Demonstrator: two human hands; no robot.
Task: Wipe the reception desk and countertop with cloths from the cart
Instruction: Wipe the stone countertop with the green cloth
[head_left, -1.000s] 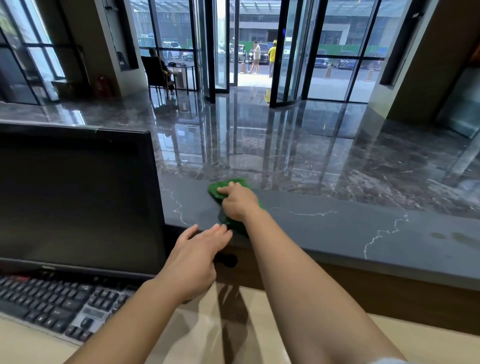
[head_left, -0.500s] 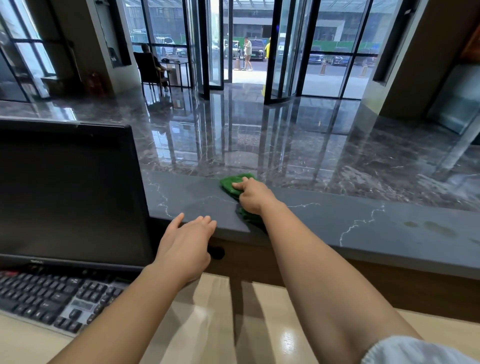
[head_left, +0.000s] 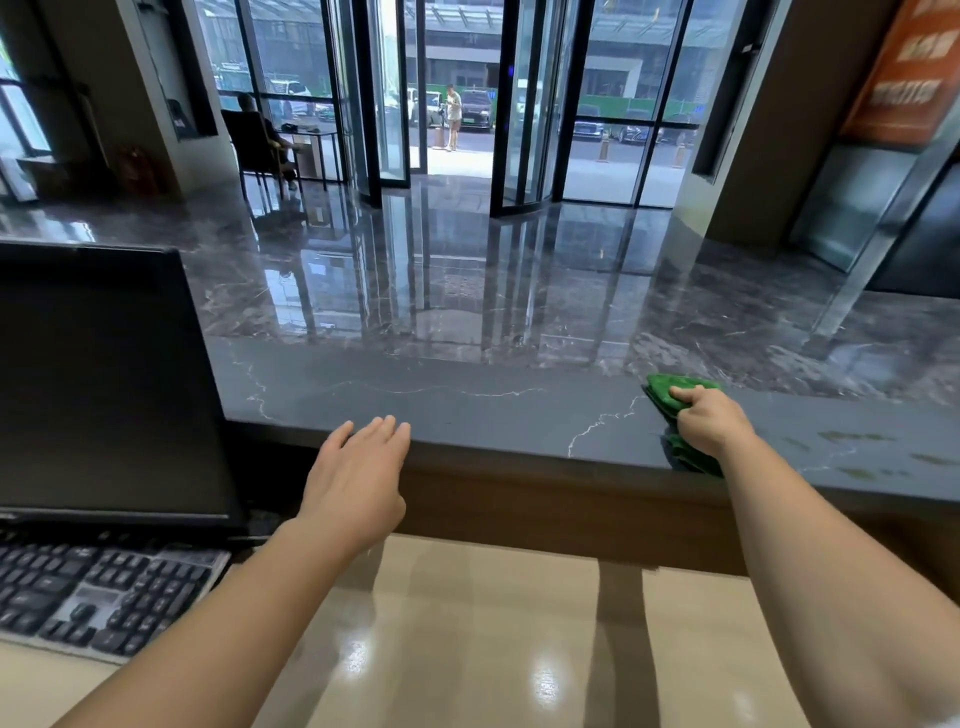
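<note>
The green cloth looked soft and fuzzy. Under it, the grey stone worktop was smooth and dull, with a wood edge.

A green cloth is seen on the dark grey, white-veined worktop. The lower desk is glossy beige; monitor and keyboard are black.

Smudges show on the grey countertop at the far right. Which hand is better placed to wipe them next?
Right. The right hand already presses the green cloth on the countertop, just left of the smudges. The left hand is open, empty, near the monitor.
</note>
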